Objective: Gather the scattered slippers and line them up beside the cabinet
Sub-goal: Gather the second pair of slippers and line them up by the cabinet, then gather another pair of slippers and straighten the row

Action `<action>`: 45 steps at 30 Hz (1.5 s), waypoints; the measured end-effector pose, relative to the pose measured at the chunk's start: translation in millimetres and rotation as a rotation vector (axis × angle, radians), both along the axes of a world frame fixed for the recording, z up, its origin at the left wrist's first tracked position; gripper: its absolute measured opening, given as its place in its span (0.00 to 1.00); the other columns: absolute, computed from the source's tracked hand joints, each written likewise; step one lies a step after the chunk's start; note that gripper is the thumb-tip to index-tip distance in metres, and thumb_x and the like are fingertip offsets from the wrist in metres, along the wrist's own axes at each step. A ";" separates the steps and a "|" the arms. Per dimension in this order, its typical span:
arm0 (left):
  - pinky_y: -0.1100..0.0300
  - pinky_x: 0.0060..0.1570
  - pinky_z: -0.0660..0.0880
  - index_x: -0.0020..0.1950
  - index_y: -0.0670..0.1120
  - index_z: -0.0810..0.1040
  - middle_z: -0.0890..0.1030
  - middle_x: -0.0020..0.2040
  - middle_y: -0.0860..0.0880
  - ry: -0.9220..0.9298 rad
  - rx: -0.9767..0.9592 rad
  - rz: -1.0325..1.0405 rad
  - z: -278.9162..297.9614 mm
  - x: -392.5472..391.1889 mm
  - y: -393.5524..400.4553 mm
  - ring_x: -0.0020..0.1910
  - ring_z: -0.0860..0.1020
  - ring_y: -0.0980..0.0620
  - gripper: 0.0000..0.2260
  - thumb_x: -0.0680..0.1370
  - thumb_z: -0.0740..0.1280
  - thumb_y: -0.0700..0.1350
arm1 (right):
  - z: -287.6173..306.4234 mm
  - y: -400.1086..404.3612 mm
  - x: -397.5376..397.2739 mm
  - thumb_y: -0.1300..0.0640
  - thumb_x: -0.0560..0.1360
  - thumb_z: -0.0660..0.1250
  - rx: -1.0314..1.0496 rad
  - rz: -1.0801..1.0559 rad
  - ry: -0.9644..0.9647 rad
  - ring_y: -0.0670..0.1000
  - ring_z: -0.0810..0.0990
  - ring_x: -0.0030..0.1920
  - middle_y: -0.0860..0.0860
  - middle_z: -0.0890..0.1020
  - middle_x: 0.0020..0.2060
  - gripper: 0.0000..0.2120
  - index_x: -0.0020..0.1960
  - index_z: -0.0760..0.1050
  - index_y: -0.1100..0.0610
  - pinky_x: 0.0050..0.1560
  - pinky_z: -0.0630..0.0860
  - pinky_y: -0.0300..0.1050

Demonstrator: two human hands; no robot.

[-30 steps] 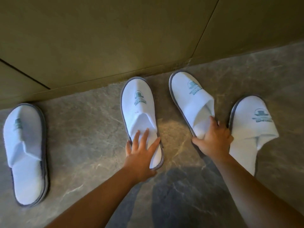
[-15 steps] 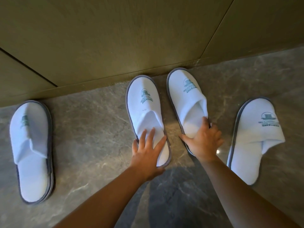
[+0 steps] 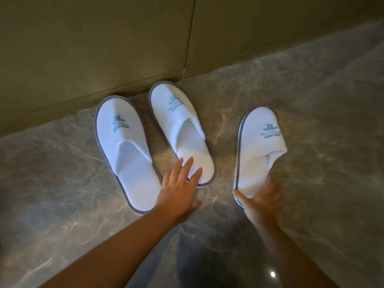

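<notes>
Since the earlier frame both hands have shifted rightward by one slipper: the left hand (image 3: 178, 191) has come off the left slipper (image 3: 126, 150) and now lies on the heel of the middle slipper (image 3: 182, 132), while the right hand (image 3: 262, 201) has left the middle slipper and taken the right slipper (image 3: 259, 150). A fourth slipper seen at far left earlier is out of view now.

Nearest the camera, both bare forearms reach forward over the marble floor (image 3: 322, 142). Left hand: open, fingers spread flat, fingertips on the heel end of the middle slipper, palm over the floor between left and middle slippers; not gripping. Right hand: closed around the heel end of the right slipper, thumb on its left edge, fingers curled under the right side. That slipper's upper flap is folded over on its right side; whether the heel is lifted off the floor, cannot tell.

Farther out, left and middle slippers lie side by side, near each other but not touching, toes pointing toward the cabinet (image 3: 93, 48). Middle slipper's toe sits just beside the cabinet base; left slipper's toe is near it. Right slipper lies well apart from the pair, its toe farther from the cabinet. All three are white with grey edging and a teal logo.
</notes>
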State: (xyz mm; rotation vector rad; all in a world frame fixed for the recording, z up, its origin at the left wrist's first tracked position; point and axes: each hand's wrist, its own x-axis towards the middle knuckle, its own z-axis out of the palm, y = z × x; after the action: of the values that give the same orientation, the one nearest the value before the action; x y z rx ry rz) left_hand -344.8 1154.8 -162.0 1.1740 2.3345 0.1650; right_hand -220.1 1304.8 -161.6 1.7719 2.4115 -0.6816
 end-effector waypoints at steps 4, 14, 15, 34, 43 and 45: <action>0.48 0.72 0.41 0.73 0.53 0.43 0.41 0.76 0.46 0.051 -0.063 -0.062 -12.7 -2.4 22.2 0.75 0.39 0.42 0.34 0.74 0.54 0.63 | -6.1 13.9 -8.5 0.52 0.58 0.78 -0.016 0.039 0.058 0.62 0.70 0.62 0.63 0.71 0.63 0.46 0.68 0.59 0.61 0.61 0.69 0.53; 0.49 0.71 0.39 0.73 0.56 0.42 0.41 0.77 0.48 0.068 -0.066 -0.057 -21.4 -10.0 25.3 0.75 0.40 0.44 0.32 0.75 0.54 0.62 | 0.3 83.3 -75.2 0.52 0.63 0.73 0.019 0.411 -0.070 0.63 0.61 0.67 0.62 0.62 0.68 0.43 0.70 0.52 0.56 0.67 0.64 0.58; 0.50 0.71 0.38 0.73 0.56 0.42 0.40 0.76 0.48 0.065 -0.068 -0.058 -21.7 -10.5 25.2 0.75 0.40 0.44 0.32 0.75 0.53 0.62 | 0.3 85.8 -81.5 0.51 0.64 0.72 0.020 0.461 -0.081 0.63 0.60 0.67 0.63 0.60 0.68 0.43 0.70 0.52 0.56 0.67 0.63 0.58; 0.51 0.65 0.64 0.68 0.46 0.64 0.67 0.70 0.44 -0.133 0.025 0.214 140.4 -43.9 -40.2 0.66 0.68 0.43 0.21 0.76 0.60 0.50 | 130.8 -23.2 -113.5 0.54 0.75 0.61 -0.059 0.633 0.258 0.56 0.77 0.54 0.58 0.81 0.54 0.14 0.58 0.73 0.60 0.49 0.69 0.43; 0.54 0.54 0.72 0.63 0.46 0.71 0.76 0.62 0.44 -0.222 0.139 0.692 443.8 -43.1 -190.9 0.57 0.76 0.44 0.17 0.76 0.61 0.49 | 441.0 -173.2 -124.3 0.55 0.76 0.60 -0.366 0.737 0.357 0.49 0.74 0.38 0.49 0.77 0.34 0.09 0.43 0.75 0.58 0.39 0.69 0.42; 0.56 0.53 0.71 0.63 0.46 0.71 0.76 0.61 0.44 -0.196 0.154 0.748 519.6 -32.1 -223.5 0.57 0.75 0.45 0.16 0.76 0.61 0.49 | 518.5 -204.4 -121.6 0.55 0.75 0.59 -0.435 0.740 0.384 0.44 0.72 0.34 0.45 0.74 0.30 0.08 0.40 0.73 0.55 0.36 0.68 0.34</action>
State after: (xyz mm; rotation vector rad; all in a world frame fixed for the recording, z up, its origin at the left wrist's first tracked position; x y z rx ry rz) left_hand -376.9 931.4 357.5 0.2687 2.4945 0.6927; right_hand -341.7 1100.4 356.9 0.5529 2.5787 -1.3595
